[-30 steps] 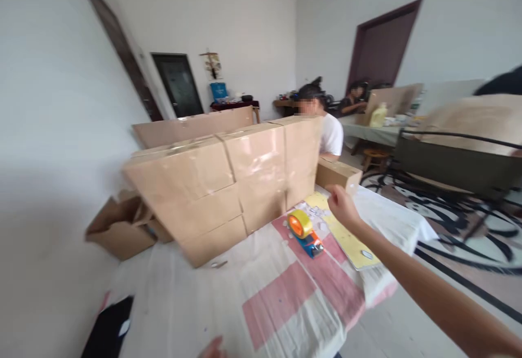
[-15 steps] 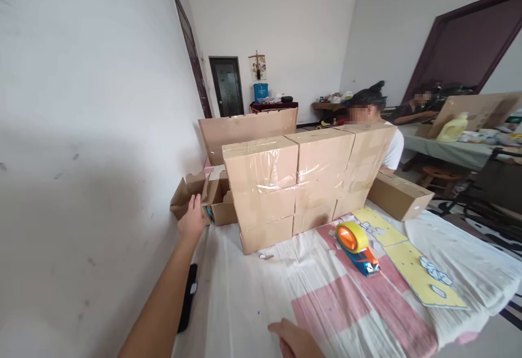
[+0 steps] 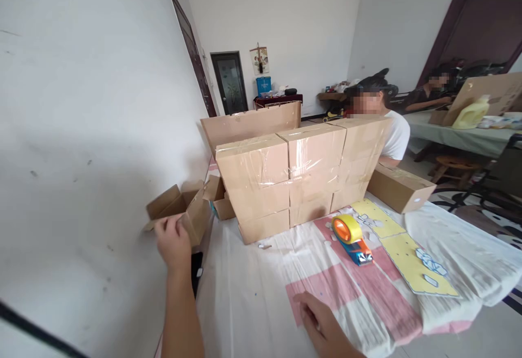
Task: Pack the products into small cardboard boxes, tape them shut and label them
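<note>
My left hand (image 3: 173, 241) is closed on the near wall of a small open cardboard box (image 3: 198, 214), which is tilted at the table's left edge against the white wall. A second open box (image 3: 223, 206) stands just beyond it. My right hand (image 3: 320, 322) hovers low over the cloth, loosely curved, fingers partly apart, with nothing in it. Nearest ahead of it lies a tape dispenser (image 3: 353, 241) with a yellow roll. In the middle stands an upright block of taped-together cardboard boxes (image 3: 289, 179), stacked in rows.
Yellow printed card sheets (image 3: 414, 263) lie on the right of the cloth-covered table (image 3: 240, 303). A long closed box (image 3: 402, 188) sits behind them. A black flat object (image 3: 197, 271) is beside my left forearm. A co-worker (image 3: 393, 135) sits behind the block; another person (image 3: 430, 94) is farther right.
My left hand has drawn the small open box leftward and nearer, tipping it, away from the second box. My right hand has come farther into view, up and to the right.
</note>
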Action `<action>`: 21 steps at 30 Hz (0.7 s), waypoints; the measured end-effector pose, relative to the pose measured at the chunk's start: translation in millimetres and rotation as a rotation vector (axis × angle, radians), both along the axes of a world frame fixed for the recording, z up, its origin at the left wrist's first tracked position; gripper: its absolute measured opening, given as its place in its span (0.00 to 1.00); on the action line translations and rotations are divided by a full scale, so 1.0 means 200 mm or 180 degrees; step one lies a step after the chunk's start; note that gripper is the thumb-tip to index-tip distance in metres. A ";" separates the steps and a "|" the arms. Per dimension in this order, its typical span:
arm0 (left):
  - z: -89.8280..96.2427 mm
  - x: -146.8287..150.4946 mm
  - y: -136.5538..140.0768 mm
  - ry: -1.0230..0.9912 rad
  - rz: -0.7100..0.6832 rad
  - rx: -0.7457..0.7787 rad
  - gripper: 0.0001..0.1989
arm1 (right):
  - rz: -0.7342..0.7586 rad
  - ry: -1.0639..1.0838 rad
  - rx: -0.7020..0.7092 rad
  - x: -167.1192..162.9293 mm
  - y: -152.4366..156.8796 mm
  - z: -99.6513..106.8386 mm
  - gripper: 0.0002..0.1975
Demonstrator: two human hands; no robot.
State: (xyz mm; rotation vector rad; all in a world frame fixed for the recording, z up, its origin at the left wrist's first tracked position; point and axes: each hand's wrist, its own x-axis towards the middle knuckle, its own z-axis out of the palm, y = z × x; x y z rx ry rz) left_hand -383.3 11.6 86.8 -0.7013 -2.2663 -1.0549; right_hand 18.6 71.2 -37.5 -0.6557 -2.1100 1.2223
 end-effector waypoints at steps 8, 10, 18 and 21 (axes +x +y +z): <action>-0.30 0.70 -0.56 0.0546 0.0078 0.1456 0.12 | 0.0303 0.0228 0.0243 0.02 0.14 0.12 0.27; -0.36 0.81 -0.65 0.0615 0.0095 0.1550 0.11 | 0.0425 0.0233 0.0092 0.05 0.19 0.11 0.41; -0.54 1.20 -0.61 -0.0756 -0.1249 0.1891 0.08 | 0.0968 0.0588 -0.0736 0.17 0.26 0.07 0.58; -0.59 1.23 -0.49 -0.1087 -0.1760 0.1673 0.10 | 0.0482 0.1000 -0.1053 0.22 0.32 0.05 0.52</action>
